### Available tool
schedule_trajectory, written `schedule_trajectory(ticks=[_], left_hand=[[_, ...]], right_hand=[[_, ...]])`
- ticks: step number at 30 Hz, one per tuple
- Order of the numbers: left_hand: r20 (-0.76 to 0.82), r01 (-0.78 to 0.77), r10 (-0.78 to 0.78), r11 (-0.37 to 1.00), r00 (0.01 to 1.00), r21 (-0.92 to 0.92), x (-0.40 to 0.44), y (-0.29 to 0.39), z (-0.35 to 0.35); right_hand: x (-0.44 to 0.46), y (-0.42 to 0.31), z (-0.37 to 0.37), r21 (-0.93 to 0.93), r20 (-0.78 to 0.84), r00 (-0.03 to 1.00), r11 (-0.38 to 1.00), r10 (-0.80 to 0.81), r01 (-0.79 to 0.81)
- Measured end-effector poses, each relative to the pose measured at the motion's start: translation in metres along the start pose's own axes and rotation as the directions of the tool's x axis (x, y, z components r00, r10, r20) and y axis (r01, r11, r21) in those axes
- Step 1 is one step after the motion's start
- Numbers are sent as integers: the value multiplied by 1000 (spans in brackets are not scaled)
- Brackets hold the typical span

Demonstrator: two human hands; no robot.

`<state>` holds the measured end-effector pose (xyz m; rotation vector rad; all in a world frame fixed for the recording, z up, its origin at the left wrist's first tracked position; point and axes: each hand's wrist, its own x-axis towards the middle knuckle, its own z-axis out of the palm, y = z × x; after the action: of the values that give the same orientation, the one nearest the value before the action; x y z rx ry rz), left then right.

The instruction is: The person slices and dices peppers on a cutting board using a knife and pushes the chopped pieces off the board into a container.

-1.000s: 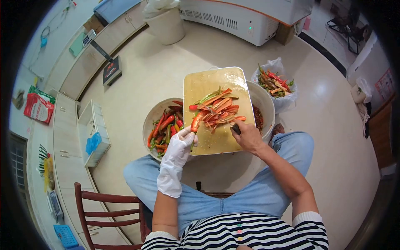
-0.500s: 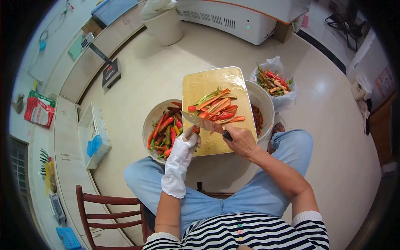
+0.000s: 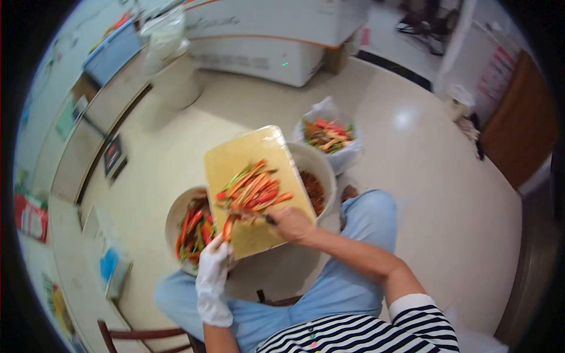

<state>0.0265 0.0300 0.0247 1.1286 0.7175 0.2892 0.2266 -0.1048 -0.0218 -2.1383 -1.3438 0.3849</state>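
Observation:
My left hand [image 3: 213,265], in a white glove, is closed on a red chili pepper [image 3: 228,227] at the near left edge of the yellow cutting board [image 3: 238,167]. My right hand [image 3: 291,225] grips the black handle of a knife [image 3: 238,210]. Its blurred blade points left and lies over the board, close to the pepper's upper end. Sliced red and green pepper strips [image 3: 256,187] are heaped mid-board. Under the board's left side stands a tub of whole peppers [image 3: 193,229]. A pale bucket [image 3: 325,170] with chopped red pepper inside is partly covered by its right side.
A white plastic bag [image 3: 335,159] of pepper pieces stands on the floor beyond the bucket. At the back are a white chest freezer [image 3: 253,56] and a bag-lined bin [image 3: 176,85]. A black scale [image 3: 114,156] stands left, and a wooden chair [image 3: 144,334] is near my left side.
The view has swung right and blurred, so the board appears further left and tilted. The pepper in my left hand now stands upright on the board's edge, beside the blade.

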Motion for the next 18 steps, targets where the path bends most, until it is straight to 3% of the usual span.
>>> schedule_trajectory(ticks=[2, 5, 10, 18], left_hand=[[-22, -57, 60, 993, 998, 106, -2, -2, -2], [30, -54, 51, 995, 998, 82, -4, -5, -5], [89, -72, 80, 993, 993, -91, -16, 2, -5], [-32, -10, 7, 995, 999, -98, -9, 8, 4]], right_hand=[[0, -4, -8, -11, 40, 998, 999, 52, -52], [-2, -8, -17, -3, 21, 999, 1000, 25, -25], [3, 11, 2, 23, -17, 999, 999, 44, -44], [1, 9, 0, 174, -27, 999, 984, 42, -37]])
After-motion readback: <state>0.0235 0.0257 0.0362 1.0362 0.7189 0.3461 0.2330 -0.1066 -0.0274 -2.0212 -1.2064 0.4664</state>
